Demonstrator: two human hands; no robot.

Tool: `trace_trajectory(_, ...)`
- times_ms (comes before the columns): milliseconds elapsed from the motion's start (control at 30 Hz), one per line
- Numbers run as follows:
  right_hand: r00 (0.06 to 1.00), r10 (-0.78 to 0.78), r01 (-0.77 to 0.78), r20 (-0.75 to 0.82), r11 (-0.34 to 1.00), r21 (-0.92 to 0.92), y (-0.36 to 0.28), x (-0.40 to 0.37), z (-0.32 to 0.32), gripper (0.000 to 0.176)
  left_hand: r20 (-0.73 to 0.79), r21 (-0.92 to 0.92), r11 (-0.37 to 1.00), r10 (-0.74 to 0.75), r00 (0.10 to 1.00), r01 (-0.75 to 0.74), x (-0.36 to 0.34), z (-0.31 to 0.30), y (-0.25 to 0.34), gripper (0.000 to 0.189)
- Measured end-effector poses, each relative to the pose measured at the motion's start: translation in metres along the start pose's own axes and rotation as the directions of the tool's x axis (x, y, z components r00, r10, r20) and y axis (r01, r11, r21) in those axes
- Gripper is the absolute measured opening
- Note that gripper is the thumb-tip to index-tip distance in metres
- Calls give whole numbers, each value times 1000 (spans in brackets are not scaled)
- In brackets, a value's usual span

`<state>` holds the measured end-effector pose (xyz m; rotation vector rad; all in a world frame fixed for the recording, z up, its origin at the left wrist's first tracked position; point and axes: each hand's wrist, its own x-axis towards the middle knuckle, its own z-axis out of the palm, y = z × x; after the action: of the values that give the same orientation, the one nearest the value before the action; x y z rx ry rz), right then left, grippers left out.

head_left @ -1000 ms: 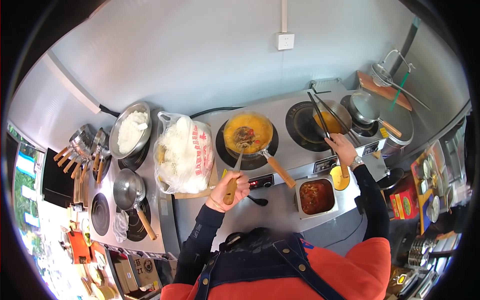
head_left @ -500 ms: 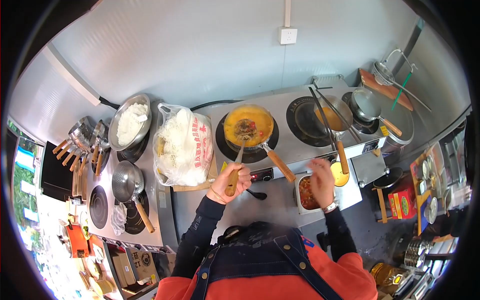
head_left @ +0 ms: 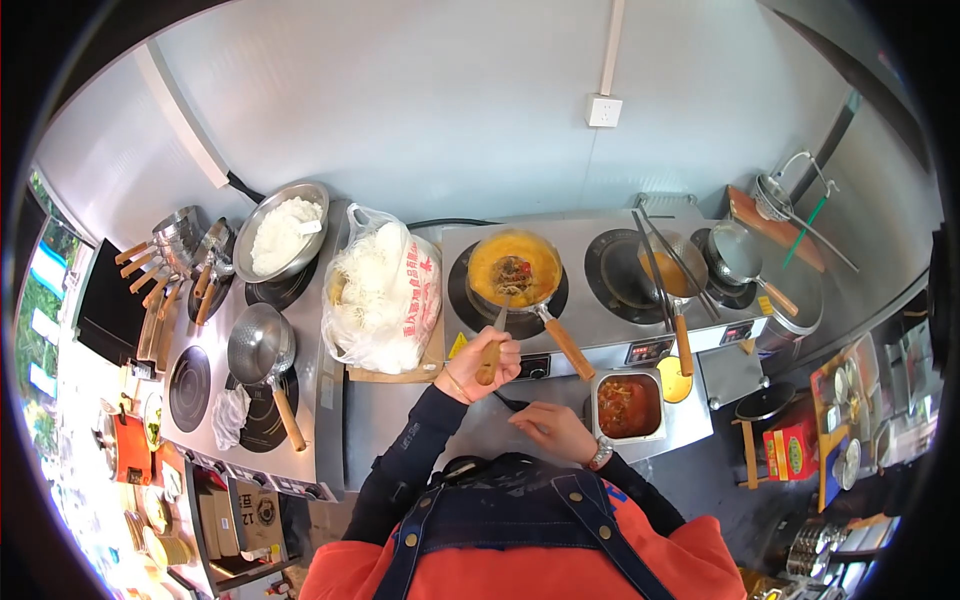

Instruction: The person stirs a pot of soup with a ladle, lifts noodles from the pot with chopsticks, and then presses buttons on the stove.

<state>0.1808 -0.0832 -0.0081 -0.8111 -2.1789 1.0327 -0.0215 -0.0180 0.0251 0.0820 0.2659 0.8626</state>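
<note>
My left hand (head_left: 487, 365) grips a utensil with a wooden handle (head_left: 488, 364) and a thin metal shaft. Its far end reaches into a saucepan (head_left: 513, 268) of orange-yellow broth, where dark and red bits gather round it and hide its head. The pan stands on a black hob plate, its wooden handle (head_left: 567, 348) pointing toward me. Low over the steel counter, my right hand (head_left: 556, 431) has its fingers stretched out, holding nothing visible. Just beyond its fingertips lies a black spoon (head_left: 512, 403). To its right sits a steel container (head_left: 628, 405) of red sauce.
A plastic bag of white noodles (head_left: 385, 295) is left of the pan. Further left stand a metal bowl of white food (head_left: 285, 238) and a hammered saucepan (head_left: 262, 345). At right, long chopsticks (head_left: 655, 265) lie across another pan (head_left: 672, 268), near a yellow-filled container (head_left: 675, 380).
My right hand has come down and left, from above the red sauce container to beside the black spoon. My left hand keeps its grip on the utensil. The view has shifted slightly.
</note>
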Motion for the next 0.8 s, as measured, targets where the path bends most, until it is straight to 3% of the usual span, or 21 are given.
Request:
trace_trajectory(100, 999, -41, 41, 2, 999, -9, -1, 1, 4, 13, -15, 19, 1000, 7, 1000, -6, 2, 1, -1, 13)
trace_trajectory(267, 999, -18, 19, 47, 1000, -19, 1, 0, 5, 15, 37, -17, 1000, -17, 999, 18, 5, -3, -2, 13)
trace_trajectory(800, 999, 44, -44, 4, 998, 53, -1, -5, 3, 14, 3, -9, 999, -44, 999, 44, 17, -1, 0, 14)
